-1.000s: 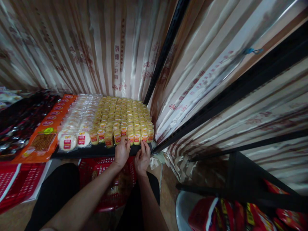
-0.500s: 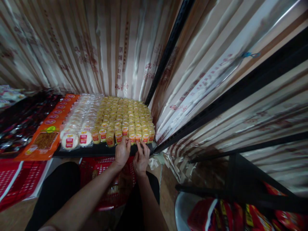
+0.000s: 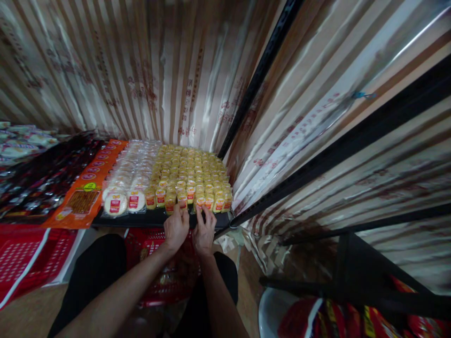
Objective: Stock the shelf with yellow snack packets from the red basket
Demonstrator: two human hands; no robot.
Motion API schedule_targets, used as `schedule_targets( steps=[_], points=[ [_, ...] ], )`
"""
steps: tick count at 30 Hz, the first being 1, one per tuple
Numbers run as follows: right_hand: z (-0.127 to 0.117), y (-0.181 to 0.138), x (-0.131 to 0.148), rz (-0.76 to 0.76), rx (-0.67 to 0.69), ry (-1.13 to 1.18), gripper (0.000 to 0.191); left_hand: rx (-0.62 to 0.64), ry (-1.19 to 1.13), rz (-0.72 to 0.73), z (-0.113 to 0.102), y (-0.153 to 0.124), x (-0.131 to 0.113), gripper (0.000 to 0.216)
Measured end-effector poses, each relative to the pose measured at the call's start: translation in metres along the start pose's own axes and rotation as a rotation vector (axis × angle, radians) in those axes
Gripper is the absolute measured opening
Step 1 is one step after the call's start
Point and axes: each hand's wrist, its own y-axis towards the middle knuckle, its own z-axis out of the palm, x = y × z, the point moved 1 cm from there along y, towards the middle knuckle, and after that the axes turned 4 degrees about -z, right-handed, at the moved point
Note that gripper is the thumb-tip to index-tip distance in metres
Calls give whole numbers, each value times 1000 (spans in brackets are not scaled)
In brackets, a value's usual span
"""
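Observation:
Rows of small yellow wrapped snack cakes (image 3: 190, 164) with red labels fill the right end of a black shelf (image 3: 141, 219). My left hand (image 3: 176, 229) is at the front row, its thumb and fingers closed on one of the yellow snack cakes (image 3: 182, 197). Just beside it, my right hand (image 3: 204, 231) has its fingertips on another front snack cake (image 3: 199, 199), with the fingers bent around its lower face. A small dark gap shows between the two hands. The fingers partly hide both labels.
Left of the cakes lie round white crackers (image 3: 114, 204), an orange snack bag (image 3: 84, 199) and dark shiny packets (image 3: 38, 183). Below are a red basket (image 3: 141, 239) and a red crate (image 3: 24, 253). A black upright post (image 3: 260, 80) and curtain (image 3: 169, 84) stand behind.
The view has shifted slightly, so the shelf goods appear further right. Both hands stay at the front row but sit further left along it, and a dark gap has opened between front cakes.

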Motion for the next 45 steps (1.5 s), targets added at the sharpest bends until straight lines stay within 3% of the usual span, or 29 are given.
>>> schedule_targets(
  steps=[6,13,19,25,38,45],
  points=[
    [4,0,-1,-11,-19,-12,57,76,-126,-122,1,-3,15,42],
    [4,0,-4,-51,-26,-20,56,65,-38,-144,7,9,2,47],
    [2,-1,-3,-28,-13,-14,57,89,16,-174,9,20,-6,38],
    [1,-1,-2,-11,-12,-12,55,77,-97,-150,21,25,-7,37],
    [2,0,0,12,-2,-44,54,83,-41,-123,28,27,-3,40],
    [1,4,3,-112,37,-4,52,45,-74,-83,26,26,0,34]
  ],
)
